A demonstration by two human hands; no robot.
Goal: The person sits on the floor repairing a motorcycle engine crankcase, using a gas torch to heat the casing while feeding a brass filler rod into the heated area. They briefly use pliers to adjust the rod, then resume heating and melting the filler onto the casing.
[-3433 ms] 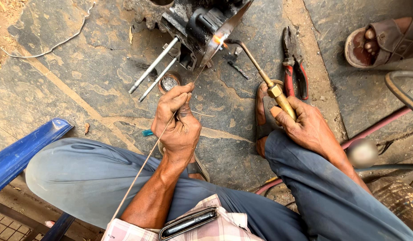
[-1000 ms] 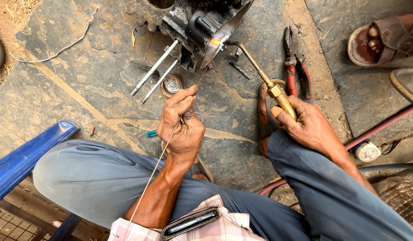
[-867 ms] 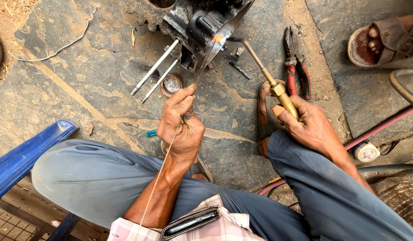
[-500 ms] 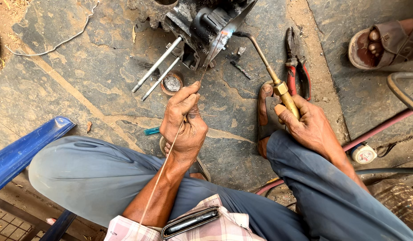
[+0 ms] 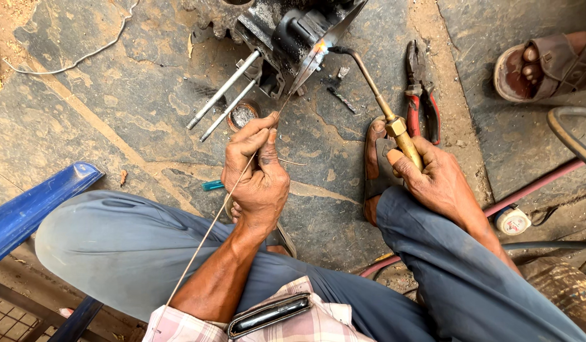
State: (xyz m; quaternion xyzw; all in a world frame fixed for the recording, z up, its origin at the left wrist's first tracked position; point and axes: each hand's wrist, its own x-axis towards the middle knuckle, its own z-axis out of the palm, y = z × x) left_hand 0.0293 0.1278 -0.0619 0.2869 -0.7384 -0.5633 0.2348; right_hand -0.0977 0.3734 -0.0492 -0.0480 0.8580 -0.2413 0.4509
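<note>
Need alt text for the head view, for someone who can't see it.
Seen from above, a seated person's right hand holds a brass torch whose flame meets a dark engine part on the stone floor, while the left hand feeds a thin rod into the glow. Red pliers lie beside the torch.

Stone floor [image 5: 147, 120] bears engine part [image 5: 286, 38], pliers [image 5: 421, 95].

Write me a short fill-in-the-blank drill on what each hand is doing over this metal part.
1. The left hand holds a thin filler ____.
2. The right hand holds a brass ____ whose flame meets the dark metal part.
3. Red-handled ____ lie on the stone floor beside the right hand.
4. A brown sandal is on the person's ____ foot.

Missing words: rod; torch; pliers; right
</note>
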